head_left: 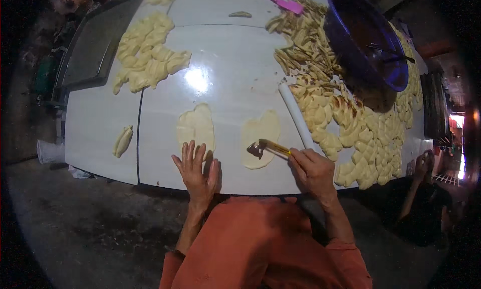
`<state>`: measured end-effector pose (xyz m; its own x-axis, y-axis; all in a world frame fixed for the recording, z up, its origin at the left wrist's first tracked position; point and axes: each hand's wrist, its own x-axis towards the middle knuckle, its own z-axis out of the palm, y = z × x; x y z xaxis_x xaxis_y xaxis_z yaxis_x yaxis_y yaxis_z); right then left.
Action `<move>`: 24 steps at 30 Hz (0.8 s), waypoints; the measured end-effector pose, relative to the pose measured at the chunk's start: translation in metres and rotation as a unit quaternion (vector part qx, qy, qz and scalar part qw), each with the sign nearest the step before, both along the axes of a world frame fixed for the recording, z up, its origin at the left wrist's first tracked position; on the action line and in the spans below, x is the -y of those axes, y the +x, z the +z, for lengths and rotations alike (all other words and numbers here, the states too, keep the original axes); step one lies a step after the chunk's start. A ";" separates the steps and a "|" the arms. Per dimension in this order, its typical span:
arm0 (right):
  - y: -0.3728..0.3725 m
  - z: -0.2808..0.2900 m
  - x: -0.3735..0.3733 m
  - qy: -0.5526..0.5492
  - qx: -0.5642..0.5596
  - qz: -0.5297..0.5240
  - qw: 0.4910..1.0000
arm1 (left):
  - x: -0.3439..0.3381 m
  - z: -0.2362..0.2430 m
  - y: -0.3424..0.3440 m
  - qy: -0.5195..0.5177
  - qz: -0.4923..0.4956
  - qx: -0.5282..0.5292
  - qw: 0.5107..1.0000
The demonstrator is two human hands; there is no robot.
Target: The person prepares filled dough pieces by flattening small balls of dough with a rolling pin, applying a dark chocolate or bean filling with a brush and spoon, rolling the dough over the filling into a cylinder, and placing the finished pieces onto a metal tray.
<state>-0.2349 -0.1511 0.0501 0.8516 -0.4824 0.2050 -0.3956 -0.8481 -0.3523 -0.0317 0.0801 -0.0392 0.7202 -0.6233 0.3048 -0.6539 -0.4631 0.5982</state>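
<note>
My right hand (314, 173) grips a yellow-handled spreading tool (276, 147); whether it is a brush or a spatula I cannot tell. Dark brown paste (254, 149) lies at its tip, on a flat oval of dough (264, 127). To the left, a second flattened dough piece (195, 124) lies on the white table. My left hand (196, 171) is open, palm down with fingers spread, over that piece's near edge. A white rolling pin (295, 115) rests just right of the paste-topped dough. One shaped dough roll (123, 141) sits apart at the left.
Many dough pieces (371, 143) cover the table's right side, with cut brownish strips (308, 43) behind them. A purple basin (345, 33) holding a dark-handled utensil stands there. Also present are a pink scraper (285, 2), more dough (150, 53), a metal tray (100, 43), and another person (423, 204) at right.
</note>
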 end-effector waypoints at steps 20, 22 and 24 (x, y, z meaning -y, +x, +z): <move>-0.012 0.086 0.180 0.359 0.205 -0.261 0.872 | -0.051 -0.013 0.000 0.197 -0.033 0.067 0.978; -0.012 0.096 0.240 0.206 0.270 -0.246 0.908 | -0.051 -0.022 -0.002 0.172 -0.018 0.110 0.979; -0.010 0.106 0.295 0.090 0.188 -0.250 0.946 | -0.052 -0.022 -0.005 0.142 -0.002 0.156 0.978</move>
